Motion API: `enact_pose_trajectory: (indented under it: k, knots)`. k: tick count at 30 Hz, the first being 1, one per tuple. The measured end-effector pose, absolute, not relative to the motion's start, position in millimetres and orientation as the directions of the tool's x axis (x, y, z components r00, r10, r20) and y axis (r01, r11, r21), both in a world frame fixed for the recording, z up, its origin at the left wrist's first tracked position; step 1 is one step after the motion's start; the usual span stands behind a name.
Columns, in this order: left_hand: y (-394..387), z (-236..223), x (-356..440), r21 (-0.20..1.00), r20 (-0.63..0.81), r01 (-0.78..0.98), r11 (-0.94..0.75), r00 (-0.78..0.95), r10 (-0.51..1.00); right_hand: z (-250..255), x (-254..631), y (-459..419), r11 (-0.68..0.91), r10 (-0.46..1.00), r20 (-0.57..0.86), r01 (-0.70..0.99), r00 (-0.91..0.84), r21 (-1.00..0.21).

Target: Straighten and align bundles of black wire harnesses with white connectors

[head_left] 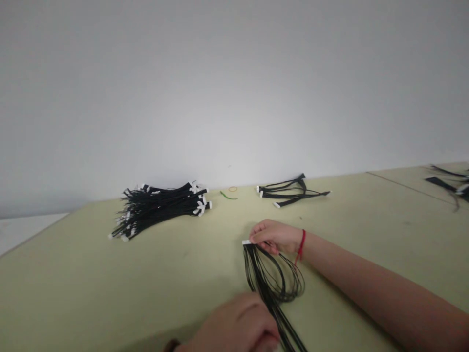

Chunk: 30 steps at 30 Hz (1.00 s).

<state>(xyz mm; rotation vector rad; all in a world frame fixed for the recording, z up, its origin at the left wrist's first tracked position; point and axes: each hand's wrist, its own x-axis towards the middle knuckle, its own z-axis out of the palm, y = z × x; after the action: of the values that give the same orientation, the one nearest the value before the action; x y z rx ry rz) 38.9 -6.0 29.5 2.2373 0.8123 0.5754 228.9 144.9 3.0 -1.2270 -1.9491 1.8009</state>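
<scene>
My right hand (276,236) pinches the white connector (246,242) at the top end of a black wire harness (261,274). From that connector the thin wires hang toward the table's near edge, and some curl in a loop (293,288) below my right wrist. At the bottom of the view my left hand (238,325) is slightly blurred, its fingers curled, lying against the left side of the wires. Whatever sits inside those fingers is hidden. The lower end of the harness runs out of the frame.
A thick pile of black wire harnesses (161,208) with white connectors lies at the back left. Several more harnesses (293,191) are at the back centre, others (449,186) at the far right. A rubber band (233,188) and a green strip (227,196) lie by the wall (234,98).
</scene>
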Motion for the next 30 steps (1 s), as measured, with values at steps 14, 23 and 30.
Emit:
enact_pose_trajectory:
  k: [14,23,30]
  knots:
    - [30.7,51.8,26.8,0.229,0.349,0.421,-0.878,0.806,0.477,14.5,217.7,131.4,-0.105,0.569,-0.438,0.467,-0.696,-0.878]
    - [71.1,25.2,9.6,0.65,0.349,0.564,-0.509,0.374,0.859,22.8,187.3,84.8,-0.181,0.435,-0.393,0.349,-0.81,-0.92]
    - [76.8,11.4,7.2,0.91,0.037,0.378,-0.173,0.341,0.939,6.1,196.3,98.0,-0.24,0.498,-0.386,0.305,-0.776,-0.922]
